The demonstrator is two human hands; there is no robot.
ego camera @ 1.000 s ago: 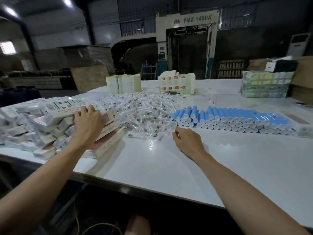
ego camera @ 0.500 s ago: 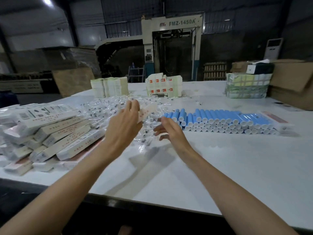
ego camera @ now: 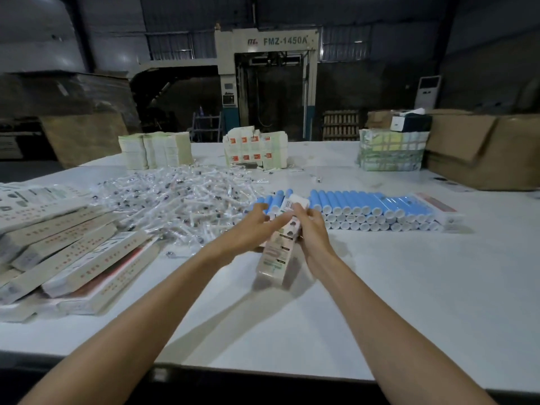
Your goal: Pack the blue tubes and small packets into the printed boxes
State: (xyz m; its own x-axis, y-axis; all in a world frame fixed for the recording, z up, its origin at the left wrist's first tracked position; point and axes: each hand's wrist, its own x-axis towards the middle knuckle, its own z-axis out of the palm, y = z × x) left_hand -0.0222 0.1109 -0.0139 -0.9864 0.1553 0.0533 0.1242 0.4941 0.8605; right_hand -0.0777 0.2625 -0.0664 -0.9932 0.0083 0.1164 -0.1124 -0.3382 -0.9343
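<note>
— Above the table's middle, what can't you make out?
— Print on the printed box point(ego camera: 276, 252) is blurred. The right hand point(ego camera: 312, 229) curls round its upper end. The left hand point(ego camera: 251, 230) lays stretched fingers against its side, thumb hidden. Some blue tubes point(ego camera: 365, 201) are hidden behind both hands, beside the small packets point(ego camera: 181, 197).
— And around?
— White table point(ego camera: 394, 302), flat boxes point(ego camera: 73, 247) cut off at left, a cardboard carton point(ego camera: 482, 150) far right, and a dim hall with a machine point(ego camera: 268, 68) marked FMZ-1450A.

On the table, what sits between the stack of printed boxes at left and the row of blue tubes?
Head view: a heap of small packets lies between the printed boxes and the blue tubes.
</note>
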